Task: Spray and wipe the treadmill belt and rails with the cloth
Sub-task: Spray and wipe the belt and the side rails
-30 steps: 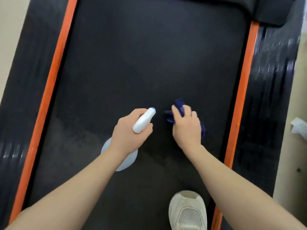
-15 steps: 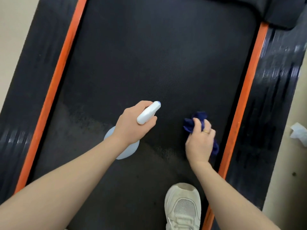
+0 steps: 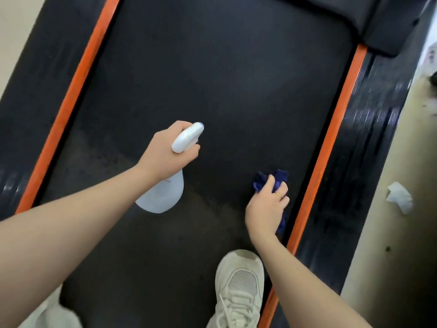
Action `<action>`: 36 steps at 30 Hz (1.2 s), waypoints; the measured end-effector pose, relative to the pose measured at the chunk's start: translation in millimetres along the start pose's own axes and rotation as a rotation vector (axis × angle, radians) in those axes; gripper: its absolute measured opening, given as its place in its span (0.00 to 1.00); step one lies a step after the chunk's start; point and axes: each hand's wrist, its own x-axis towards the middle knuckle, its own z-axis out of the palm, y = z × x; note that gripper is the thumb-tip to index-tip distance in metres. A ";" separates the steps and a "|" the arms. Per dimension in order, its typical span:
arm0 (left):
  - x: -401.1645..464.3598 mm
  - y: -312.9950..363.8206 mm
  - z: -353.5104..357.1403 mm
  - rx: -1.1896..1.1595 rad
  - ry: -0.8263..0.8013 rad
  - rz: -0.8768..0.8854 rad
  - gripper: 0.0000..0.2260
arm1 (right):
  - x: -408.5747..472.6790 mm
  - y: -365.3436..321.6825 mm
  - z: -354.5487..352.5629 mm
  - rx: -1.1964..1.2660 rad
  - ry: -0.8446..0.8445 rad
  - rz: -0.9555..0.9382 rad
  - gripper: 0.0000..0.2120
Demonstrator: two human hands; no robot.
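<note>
- The step in hand looks like wiping the belt (image 3: 212, 79): the right hand (image 3: 266, 209), low and right of centre in the frame, has its fingers clamped round the bunched blue cloth (image 3: 272, 179) and presses it on the belt just beside the right orange strip (image 3: 331, 143).
- To do it well, I judge the cloth should be flattened out more, so more of it meets the surface, and drawn in straight, overlapping passes across the damp-looking patch toward the left of the frame.
- The left hand (image 3: 168, 152), at the centre of the frame, is wrapped round the neck of the white spray bottle (image 3: 163, 192), nozzle aimed toward the upper right; it should be kept lifted clear of the wiping path.
- The glossy black right rail (image 3: 369, 143) and the left rail (image 3: 35, 74) probably need their own spray and wipe.
- Count: 1 cloth, 1 spray bottle, 2 orange strips, 2 rails, 2 hands, 1 white shoe (image 3: 238, 287) on the belt at the bottom, 1 crumpled white tissue (image 3: 399, 196) on the floor at the right edge.
</note>
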 end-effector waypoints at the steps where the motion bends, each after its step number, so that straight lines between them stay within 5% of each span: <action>1: 2.1 -0.3 -1.8 0.004 -0.008 -0.009 0.13 | 0.2 -15.1 -2.4 -0.018 -0.018 -0.038 0.28; 8: -9.6 -9.4 -16.7 0.012 -0.074 -0.114 0.21 | -1.4 -87.1 -5.9 -0.016 -0.296 -0.777 0.32; 13: -39.7 -36.7 -45.3 0.042 -0.059 -0.223 0.18 | 35.5 -21.4 -16.6 -0.049 -0.033 -0.563 0.27; 17: -55.8 -75.8 -75.8 0.051 -0.006 -0.319 0.19 | 12.5 -50.0 -17.5 -0.226 -0.202 -0.310 0.28; 24: -86.9 -129.3 -141.6 -0.094 0.169 -0.418 0.21 | -50.4 -184.6 -9.2 -0.135 -0.695 -1.158 0.22; 27: -93.2 -153.9 -154.9 -0.123 0.212 -0.439 0.15 | -48.6 -212.4 -22.3 -0.071 -0.522 -1.068 0.20; 30: -98.0 -171.7 -151.9 -0.110 0.140 -0.467 0.08 | -37.9 -213.2 -33.7 -0.319 -0.435 -0.932 0.19; 36: -112.9 -174.7 -144.4 -0.158 0.094 -0.346 0.13 | -45.6 -201.2 -41.1 -0.250 -0.316 -0.675 0.18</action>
